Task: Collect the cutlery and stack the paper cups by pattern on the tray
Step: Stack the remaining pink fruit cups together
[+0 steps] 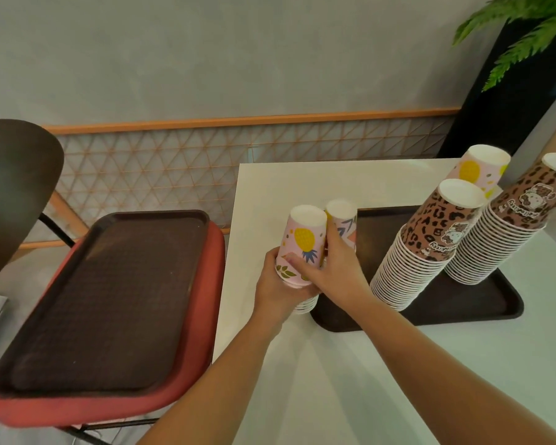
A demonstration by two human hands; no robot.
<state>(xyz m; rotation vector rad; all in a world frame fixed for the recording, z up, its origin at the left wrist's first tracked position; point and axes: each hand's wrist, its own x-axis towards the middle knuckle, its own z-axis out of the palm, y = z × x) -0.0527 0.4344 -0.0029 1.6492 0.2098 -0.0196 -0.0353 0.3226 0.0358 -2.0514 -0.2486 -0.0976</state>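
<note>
Upside-down pink pineapple cups (302, 242) form a short stack at the left end of the dark brown tray (482, 306) on the white table. My left hand (278, 285) grips this stack low down. My right hand (336, 268) wraps around a second pink pineapple stack (342, 220) just behind it. Two tall leopard-print stacks (430, 242) (511, 220) stand upside down on the tray to the right. Another pineapple stack (479, 170) rises behind them. No cutlery is visible.
A second brown tray (109, 300) lies on a red chair seat (203, 316) left of the table (334, 380). A dark chair back (13, 187) stands at far left. A black planter with a green plant (527, 36) is at back right.
</note>
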